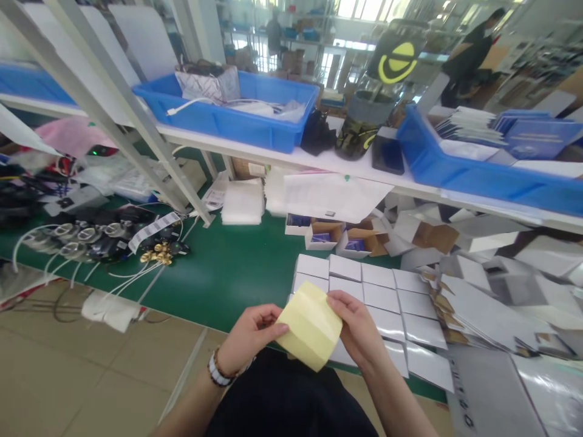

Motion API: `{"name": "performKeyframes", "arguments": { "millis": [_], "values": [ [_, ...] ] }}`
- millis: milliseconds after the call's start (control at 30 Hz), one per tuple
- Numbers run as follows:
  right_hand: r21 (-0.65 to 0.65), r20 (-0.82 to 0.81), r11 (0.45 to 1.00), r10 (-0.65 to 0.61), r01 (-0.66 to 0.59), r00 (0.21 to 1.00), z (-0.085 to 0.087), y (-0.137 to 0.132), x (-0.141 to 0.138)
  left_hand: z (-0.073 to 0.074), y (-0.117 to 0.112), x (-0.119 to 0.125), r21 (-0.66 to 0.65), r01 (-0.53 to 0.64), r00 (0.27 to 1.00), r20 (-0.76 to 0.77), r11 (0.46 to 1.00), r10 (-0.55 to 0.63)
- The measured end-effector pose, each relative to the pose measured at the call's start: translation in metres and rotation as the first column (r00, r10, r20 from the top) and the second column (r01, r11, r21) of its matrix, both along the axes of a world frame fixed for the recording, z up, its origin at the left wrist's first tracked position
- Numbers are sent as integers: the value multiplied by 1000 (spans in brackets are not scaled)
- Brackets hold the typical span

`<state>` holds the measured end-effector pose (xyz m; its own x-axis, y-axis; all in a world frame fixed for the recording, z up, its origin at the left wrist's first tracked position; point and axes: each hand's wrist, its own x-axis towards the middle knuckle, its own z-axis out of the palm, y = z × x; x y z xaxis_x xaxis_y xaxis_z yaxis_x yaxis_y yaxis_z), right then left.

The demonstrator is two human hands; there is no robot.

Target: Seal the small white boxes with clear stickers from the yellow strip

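A pale yellow sheet of paper (310,328), glossy in places like label backing, is held in front of my body at the table's near edge. My left hand (255,337) pinches its left edge between thumb and fingers. On the opposite side, my right hand (357,325) grips the upper right edge. Any print on the sheet is too faint to make out. Just beyond and to the right, closed white boxes (380,297) lie in rows on the green table (218,261), partly hidden by the sheet and my right hand.
Open small boxes (321,237) with blue contents stand behind the rows. Unfolded white cartons (496,309) pile up at right. Metal fittings with cables (86,240) lie at left. A shelf overhead carries blue bins (218,121) and a bottle (368,115). A person (473,54) is in the background.
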<state>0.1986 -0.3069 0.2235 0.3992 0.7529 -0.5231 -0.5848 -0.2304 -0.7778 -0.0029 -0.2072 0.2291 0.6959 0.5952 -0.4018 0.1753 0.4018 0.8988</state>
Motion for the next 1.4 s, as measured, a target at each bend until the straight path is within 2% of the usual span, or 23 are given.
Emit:
{"name": "performKeyframes", "arguments": {
  "millis": [67, 100, 167, 233, 267, 333, 400, 467, 567, 633, 667, 733, 800, 867, 900, 967, 1000, 1033, 1067, 1133, 1200, 1267, 1400],
  "values": [
    [-20, -27, 996, -88, 87, 996, -8, 7, 3, 1, 2, -9, -95, 106, 994, 15, 990, -105],
    [-36, -22, 995, -99, 98, 995, -13, 10, 5, 1, 2, -14, -133, 123, 992, 18, 984, -122],
    [-81, 47, 996, -25, 29, 999, -24, 15, 7, 3, 1, -20, -170, 81, 997, 10, 982, -81],
    [-132, 243, 990, 85, -54, 966, -32, 18, 8, 5, -2, -22, -178, -14, 1000, -1, 984, 14],
    [-143, 380, 988, 111, -60, 918, -32, 19, 7, 7, -3, -22, -181, -62, 998, -5, 981, 62],
    [-100, 635, 994, 89, -33, 768, -25, 19, 4, 9, -5, -20, -197, -165, 986, -8, 966, 167],
    [-29, 753, 997, 69, -72, 654, -10, 17, -1, 10, -5, -17, -225, -275, 959, 6, 935, 283],
    [-32, 742, 967, 192, -252, 643, 8, 14, -10, 9, -5, -12, -251, -388, 913, 24, 887, 407],
    [-94, 621, 835, 475, -542, 624, 25, 9, -28, 6, -3, -7, -248, -530, 831, 40, 811, 555],
    [-73, 498, 784, 564, -616, 659, 27, 8, -42, 6, -2, -4, -237, -570, 803, 41, 786, 594],
    [-44, 425, 792, 567, -609, 706, 26, 8, -48, 6, -2, -4, -235, -572, 802, 37, 786, 596],
    [24, 266, 841, 516, -541, 814, 21, 8, -55, 5, 0, -5, -225, -562, 814, 22, 796, 580],
    [67, 167, 891, 433, -448, 886, 17, 9, -57, 5, 2, -10, -154, -568, 818, 3, 808, 576],
    [95, 137, 920, 365, -379, 921, 16, 10, -55, 5, 4, -18, 38, -610, 792, -12, 792, 610],
    [105, 134, 927, 346, -360, 929, 16, 10, -54, 6, 4, -22, 172, -625, 772, -9, 761, 636],
    [114, 145, 931, 329, -346, 933, 18, 10, -50, 11, 5, -31, 434, -607, 752, 44, 666, 658],
    [118, 151, 930, 331, -349, 931, 20, 10, -49, 15, 5, -35, 531, -569, 770, 76, 628, 634],
    [122, 157, 926, 338, -358, 928, 21, 10, -49, 20, 5, -38, 601, -511, 810, 98, 614, 578],
    [125, 161, 922, 345, -366, 925, 22, 10, -49, 26, 5, -40, 649, -438, 862, 105, 622, 496],
    [134, 163, 921, 344, -367, 925, 23, 10, -50, 35, 3, -41, 690, -264, 953, 77, 674, 294],
    [150, 149, 927, 323, -344, 935, 24, 11, -52, 41, 2, -40, 687, -134, 989, 45, 714, 143],
    [170, 133, 935, 292, -312, 947, 24, 11, -54, 41, 0, -38, 673, -114, 992, 38, 731, 119],
    [149, 155, 935, 298, -321, 942, 25, 13, -57, 36, -7, -35, 641, -186, 976, 33, 745, 215]
  ]
}}
